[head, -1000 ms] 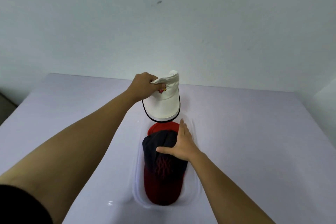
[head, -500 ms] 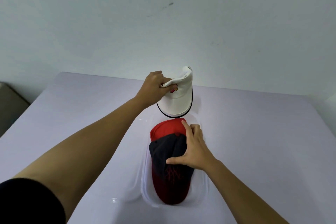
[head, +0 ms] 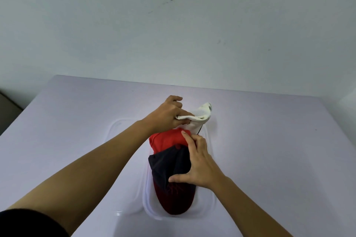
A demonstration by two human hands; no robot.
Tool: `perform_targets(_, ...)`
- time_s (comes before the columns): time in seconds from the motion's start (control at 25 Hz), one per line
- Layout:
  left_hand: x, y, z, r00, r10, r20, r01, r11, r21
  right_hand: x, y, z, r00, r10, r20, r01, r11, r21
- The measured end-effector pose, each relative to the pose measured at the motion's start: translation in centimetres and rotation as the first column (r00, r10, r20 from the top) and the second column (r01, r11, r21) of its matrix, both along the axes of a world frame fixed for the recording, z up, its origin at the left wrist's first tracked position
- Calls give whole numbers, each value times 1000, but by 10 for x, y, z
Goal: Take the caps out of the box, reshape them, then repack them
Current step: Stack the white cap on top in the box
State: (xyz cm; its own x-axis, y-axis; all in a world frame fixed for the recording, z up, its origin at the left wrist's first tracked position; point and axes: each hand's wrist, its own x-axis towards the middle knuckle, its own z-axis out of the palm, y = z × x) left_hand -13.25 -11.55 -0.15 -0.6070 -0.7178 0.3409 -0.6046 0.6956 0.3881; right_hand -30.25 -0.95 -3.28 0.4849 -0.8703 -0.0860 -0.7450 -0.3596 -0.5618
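Note:
A clear plastic box (head: 209, 201) lies on the table, long side toward me. Inside it a dark navy cap with a red brim (head: 169, 171) lies nearest me, and a red cap (head: 166, 139) sits behind it. My left hand (head: 167, 114) grips the crown of a white cap (head: 200, 118) and holds it low at the far end of the box, its black-edged brim tucked behind the red cap. My right hand (head: 198, 163) rests flat on the navy cap, fingertips pressing the red cap's back edge.
The pale lilac table (head: 269, 150) spreads wide on both sides of the box. A clear lid (head: 117, 127) lies flat to the left of the box. A plain wall rises behind the table's far edge.
My left hand has lowered the white cap from above the table into the far end of the box. My right hand slid forward onto the red cap's edge.

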Motion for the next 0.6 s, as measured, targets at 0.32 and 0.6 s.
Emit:
perform_targets(0.32, -6, -7, 10, 981, 133, 143, -190, 818, 544, -1, -2, -6, 1000, 5, 28, -4, 1000, -8)
perform_targets(0.6, -6, -31, -7, 974, 127, 186, -223, 647, 729, -4, -11, -10, 999, 1, 43, -2, 1000, 19)
